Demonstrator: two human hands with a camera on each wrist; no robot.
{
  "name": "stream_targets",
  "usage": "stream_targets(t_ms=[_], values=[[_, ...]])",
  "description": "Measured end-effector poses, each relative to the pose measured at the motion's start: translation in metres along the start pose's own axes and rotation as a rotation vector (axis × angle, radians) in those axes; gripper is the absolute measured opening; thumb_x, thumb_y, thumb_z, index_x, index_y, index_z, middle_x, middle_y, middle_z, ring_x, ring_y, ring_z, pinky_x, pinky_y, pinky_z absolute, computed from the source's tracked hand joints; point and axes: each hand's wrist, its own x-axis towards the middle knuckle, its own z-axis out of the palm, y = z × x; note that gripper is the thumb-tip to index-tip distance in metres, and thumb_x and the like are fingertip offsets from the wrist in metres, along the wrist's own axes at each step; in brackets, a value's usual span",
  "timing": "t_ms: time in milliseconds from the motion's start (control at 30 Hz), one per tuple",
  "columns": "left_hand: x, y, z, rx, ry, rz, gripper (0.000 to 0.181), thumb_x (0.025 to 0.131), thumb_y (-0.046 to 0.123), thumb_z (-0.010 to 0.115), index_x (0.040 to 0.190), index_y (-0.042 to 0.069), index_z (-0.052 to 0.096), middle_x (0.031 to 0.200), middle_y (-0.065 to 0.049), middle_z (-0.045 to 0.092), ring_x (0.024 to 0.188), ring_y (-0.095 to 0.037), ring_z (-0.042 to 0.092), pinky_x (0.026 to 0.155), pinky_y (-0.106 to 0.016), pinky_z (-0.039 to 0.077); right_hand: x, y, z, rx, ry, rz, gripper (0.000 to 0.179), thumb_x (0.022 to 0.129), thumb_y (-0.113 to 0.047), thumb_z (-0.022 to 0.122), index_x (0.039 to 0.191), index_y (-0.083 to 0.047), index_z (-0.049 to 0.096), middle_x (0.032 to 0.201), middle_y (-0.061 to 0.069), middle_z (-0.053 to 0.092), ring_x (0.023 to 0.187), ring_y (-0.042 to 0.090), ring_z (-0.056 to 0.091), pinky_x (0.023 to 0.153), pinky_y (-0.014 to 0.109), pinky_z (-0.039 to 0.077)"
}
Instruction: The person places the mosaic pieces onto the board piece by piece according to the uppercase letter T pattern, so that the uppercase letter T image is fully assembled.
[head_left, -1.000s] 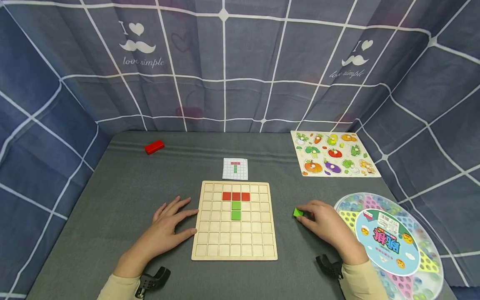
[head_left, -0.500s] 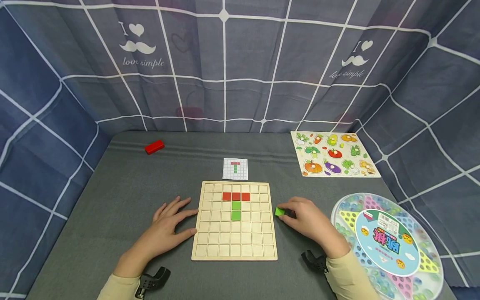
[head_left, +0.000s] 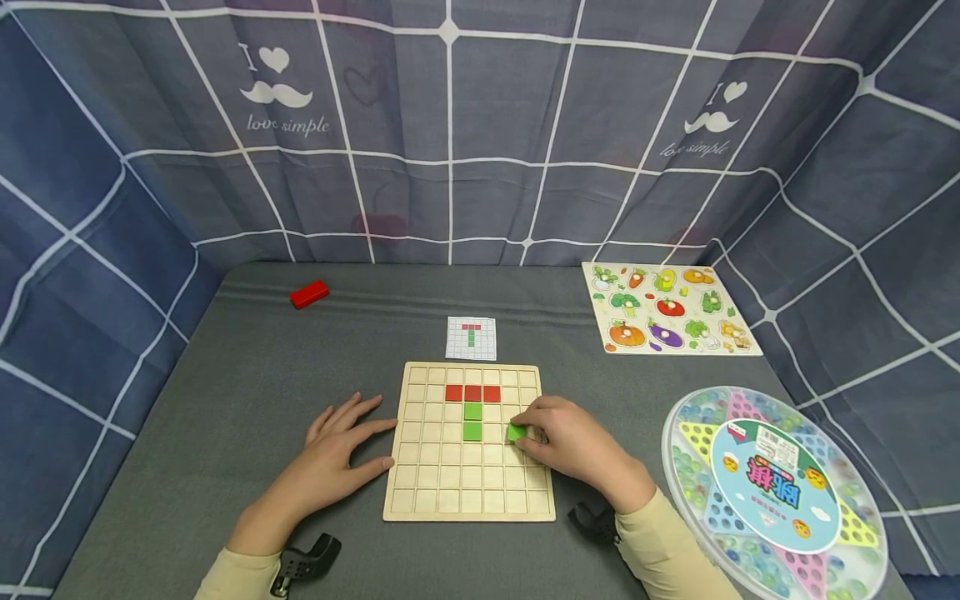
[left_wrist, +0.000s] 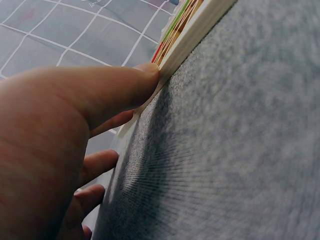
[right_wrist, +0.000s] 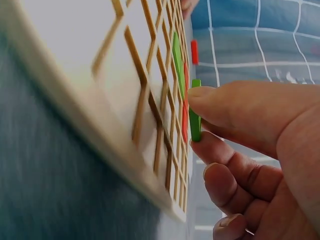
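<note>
A wooden grid board [head_left: 420, 492] lies on the grey table. It holds a row of three red tiles [head_left: 472, 392] with two green tiles [head_left: 472, 421] below the middle one. My right hand [head_left: 573, 443] pinches a green tile [head_left: 517, 432] [right_wrist: 195, 117] between thumb and fingers, just above the board's right columns. My left hand [head_left: 335, 458] lies flat on the table, thumb [left_wrist: 120, 87] against the board's left edge [left_wrist: 192, 40].
A small pattern card [head_left: 471, 337] lies behind the board. A red block [head_left: 309, 293] sits at the far left. A vegetable peg puzzle [head_left: 667, 307] lies far right, and a round marble game case [head_left: 772, 487] near right. Checked curtains wall the table.
My right hand has carried the green tile leftward from the bare table to over the board's right side. The left hand has stayed put.
</note>
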Motion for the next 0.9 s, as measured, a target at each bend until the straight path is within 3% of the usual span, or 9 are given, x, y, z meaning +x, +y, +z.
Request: stream_targets(t_ms=[533, 900], values=[[0.0, 0.001, -0.001, -0.013, -0.004, 0.002, 0.052, 0.086, 0.046, 0.075, 0.132, 0.023, 0.066, 0.152, -0.008, 0.041, 0.144, -0.037, 0.024, 0.109, -0.064, 0.008, 0.019, -0.029, 0.019, 0.027, -0.06, -0.067, 0.022, 0.084, -0.023, 0.078, 0.104, -0.013, 0.078, 0.096, -0.006, 0.067, 0.091, 0.009, 0.062, 0.081, 0.028, 0.051], [0.0, -0.001, 0.0, -0.013, 0.004, 0.007, 0.053, 0.086, 0.047, 0.075, 0.132, 0.023, 0.066, 0.152, -0.007, 0.041, 0.144, -0.037, 0.025, 0.109, -0.064, 0.008, 0.021, -0.036, 0.027, 0.049, -0.093, -0.094, 0.022, 0.085, -0.023, 0.079, 0.105, -0.013, 0.078, 0.096, -0.006, 0.067, 0.087, 0.007, 0.061, 0.078, 0.024, 0.05]])
